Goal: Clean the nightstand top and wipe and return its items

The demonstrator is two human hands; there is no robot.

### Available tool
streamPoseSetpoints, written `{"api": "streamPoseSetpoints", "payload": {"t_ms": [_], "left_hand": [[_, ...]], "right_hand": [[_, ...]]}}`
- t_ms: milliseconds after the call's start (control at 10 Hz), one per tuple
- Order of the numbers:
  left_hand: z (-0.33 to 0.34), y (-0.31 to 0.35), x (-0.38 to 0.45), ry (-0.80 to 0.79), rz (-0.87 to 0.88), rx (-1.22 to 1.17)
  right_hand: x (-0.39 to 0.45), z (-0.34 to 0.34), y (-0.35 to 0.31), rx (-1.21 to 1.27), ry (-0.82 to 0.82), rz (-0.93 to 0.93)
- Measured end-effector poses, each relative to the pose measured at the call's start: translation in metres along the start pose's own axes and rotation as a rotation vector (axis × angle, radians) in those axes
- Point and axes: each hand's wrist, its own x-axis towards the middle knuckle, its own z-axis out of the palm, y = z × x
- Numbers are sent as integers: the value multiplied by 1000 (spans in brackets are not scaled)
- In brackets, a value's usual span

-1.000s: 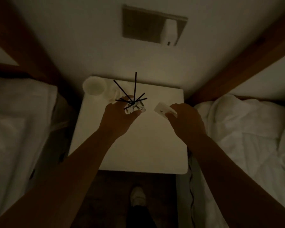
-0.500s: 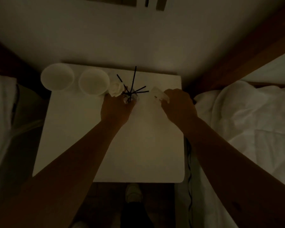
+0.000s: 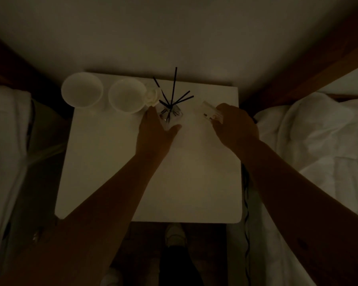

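Head view: a dim room, looking down on a white nightstand [image 3: 116,162] that sits between two beds.
Left bed: white bedding [image 3: 6,141] lies just beside the nightstand's left edge.
First bowl: a white bowl [image 3: 82,89] sits at the back left corner of the top.
Second bowl: another white bowl [image 3: 127,96] sits just to its right, near it but apart.
Cloth: a small crumpled white cloth [image 3: 153,96] touches the right side of the second bowl.
Left hand: the left hand [image 3: 155,131] is curled around a small clear glass diffuser [image 3: 170,114] near the back middle of the top, thumb on one side and fingers on the other.
Diffuser sticks: thin black sticks [image 3: 174,87] poke up out of the glass and fan out; the longest one points toward the wall.
Right hand: the right hand [image 3: 236,124] grips a small pale flat thing [image 3: 211,112] near the back right of the top. Its long side tilts from upper left to lower right. It is too dark to tell what it is.
Right bed: rumpled white bedding [image 3: 308,141] lies beside the right edge.
Floor: a pale shoe [image 3: 175,234] shows below the front edge.
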Motion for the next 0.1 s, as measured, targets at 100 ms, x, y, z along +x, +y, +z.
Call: {"api": "streamPoseSetpoints", "payload": {"t_ms": [100], "left_hand": [[-6, -1, -20, -29, 7, 41]], "right_hand": [[-6, -3, 1, 24, 0, 50]]}}
